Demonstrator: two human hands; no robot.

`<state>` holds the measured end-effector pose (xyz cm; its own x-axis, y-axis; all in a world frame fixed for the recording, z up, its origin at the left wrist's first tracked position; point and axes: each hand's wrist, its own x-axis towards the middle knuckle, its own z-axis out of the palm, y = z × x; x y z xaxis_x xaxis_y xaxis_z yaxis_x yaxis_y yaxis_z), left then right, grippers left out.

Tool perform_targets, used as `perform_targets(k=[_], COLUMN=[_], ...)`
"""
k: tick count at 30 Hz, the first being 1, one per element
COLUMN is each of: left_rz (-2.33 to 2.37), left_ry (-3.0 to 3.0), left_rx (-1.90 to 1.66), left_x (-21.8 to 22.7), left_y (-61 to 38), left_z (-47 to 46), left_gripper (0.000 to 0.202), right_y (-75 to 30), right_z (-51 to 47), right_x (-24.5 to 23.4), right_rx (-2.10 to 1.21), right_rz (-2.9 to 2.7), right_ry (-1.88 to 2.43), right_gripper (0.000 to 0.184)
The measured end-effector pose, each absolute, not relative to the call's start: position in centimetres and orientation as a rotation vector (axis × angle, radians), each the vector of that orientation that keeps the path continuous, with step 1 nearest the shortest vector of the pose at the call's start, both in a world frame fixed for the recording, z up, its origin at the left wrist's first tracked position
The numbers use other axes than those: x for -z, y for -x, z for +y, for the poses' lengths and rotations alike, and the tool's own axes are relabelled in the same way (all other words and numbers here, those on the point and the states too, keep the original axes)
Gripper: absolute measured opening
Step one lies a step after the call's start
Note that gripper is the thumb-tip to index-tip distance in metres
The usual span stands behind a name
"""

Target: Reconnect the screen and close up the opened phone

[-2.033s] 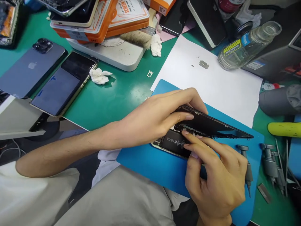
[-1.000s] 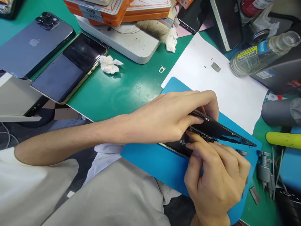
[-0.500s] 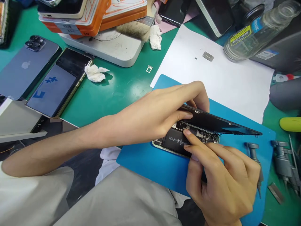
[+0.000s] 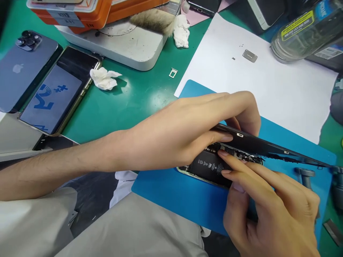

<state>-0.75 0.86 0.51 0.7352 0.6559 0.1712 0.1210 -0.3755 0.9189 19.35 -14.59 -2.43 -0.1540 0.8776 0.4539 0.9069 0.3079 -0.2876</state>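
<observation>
An opened phone (image 4: 206,167) lies on a blue mat (image 4: 177,192), its black battery showing. Its black screen panel (image 4: 270,146) is lifted and tilted over the body. My left hand (image 4: 193,128) grips the near edge of that panel, thumb under and fingers over. My right hand (image 4: 270,207) reaches in from the lower right, fingers stretched out, with the fingertips pressing on the parts just under the raised panel, beside the battery. Nothing shows in the right hand.
White paper (image 4: 268,82) behind the mat carries a small metal plate (image 4: 249,55) and tiny screws. A SIM tray (image 4: 173,72) and a tissue wad (image 4: 103,78) lie on the green mat. Two phones (image 4: 53,92) sit left. Screwdrivers (image 4: 305,175) stand right; a glass bottle (image 4: 302,32) lies behind.
The view has shifted closer and lower. The screen of the phone at left now shows more blue graphics. My right fingertips stay under the lifted panel; my left hand keeps its grip.
</observation>
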Motion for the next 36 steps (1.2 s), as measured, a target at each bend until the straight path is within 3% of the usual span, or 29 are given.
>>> perform_targets(k=[15,21,30,36], left_rz=[0.620,0.728,0.660,0.631], left_ry=[-1.958,-1.950,-2.008,-1.954], left_rx=[-0.623,-0.748,-0.694,-0.622], left_x=[-1.1,-0.4,-1.3,-0.2], left_y=[0.8,1.2,0.1,0.8], left_z=[0.9,0.7,1.2,0.9], left_gripper=[0.031,0.024,0.039,0.027], right_y=[-19.2,-18.9,-18.2,-19.1], right_z=[-13.7,-13.0,-13.0,-12.3], right_x=[3.2,3.6,2.2,2.1], right_rx=[0.206,0.294,0.124,0.180], right_rz=[-1.937,-1.884,-1.888,-2.032], right_ry=[1.510,1.475,1.723,1.610], right_gripper=[0.032,0.021,0.011,0.019])
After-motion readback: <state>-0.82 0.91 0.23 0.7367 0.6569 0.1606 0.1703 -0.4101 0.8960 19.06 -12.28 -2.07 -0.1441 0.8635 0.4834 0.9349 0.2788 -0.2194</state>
